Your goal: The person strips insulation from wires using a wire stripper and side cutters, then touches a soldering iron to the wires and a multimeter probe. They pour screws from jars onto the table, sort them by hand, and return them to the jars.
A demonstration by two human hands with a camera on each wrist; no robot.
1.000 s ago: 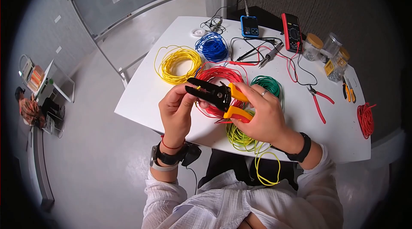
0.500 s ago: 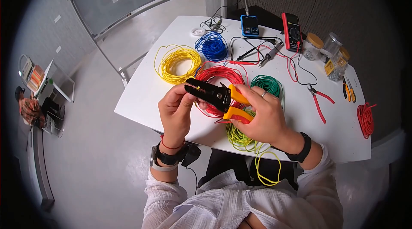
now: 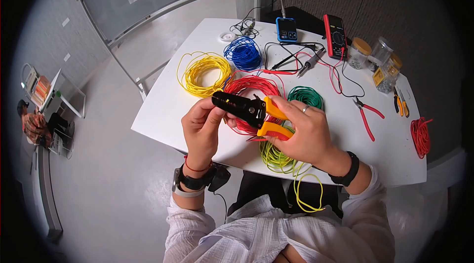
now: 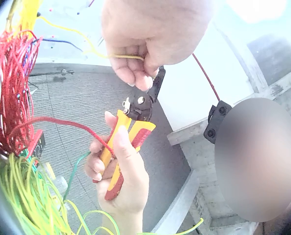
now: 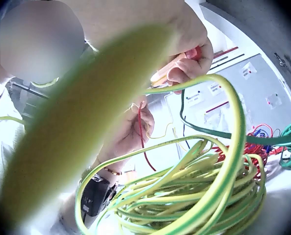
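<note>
My right hand [image 3: 308, 132] grips the wire strippers [image 3: 252, 110] by their yellow and red handles, the black jaws pointing left. At the tip of those jaws is my left hand [image 3: 201, 127], which pinches a thin yellow wire [image 4: 123, 57] between thumb and fingers. In the left wrist view this wire runs back to the yellow wire coil [image 3: 193, 78]. The wire's end is hidden by the hand and jaws. Below the tool lies a red wire coil [image 3: 245, 85], and a yellow-green wire coil [image 3: 274, 157] sits near the table's front edge under my right hand.
On the white table [image 3: 163, 120] are a blue wire coil [image 3: 243, 54], a green one [image 3: 307, 96], a blue handheld meter [image 3: 287, 30], a red multimeter [image 3: 336, 37], a soldering iron [image 3: 311, 63], jars [image 3: 359, 53], and red-handled cutters [image 3: 366, 120]. One yellow-green loop hangs over the front edge.
The black jaws of the wire strippers have closed together since one second ago. Both hands have stayed in nearly the same place.
</note>
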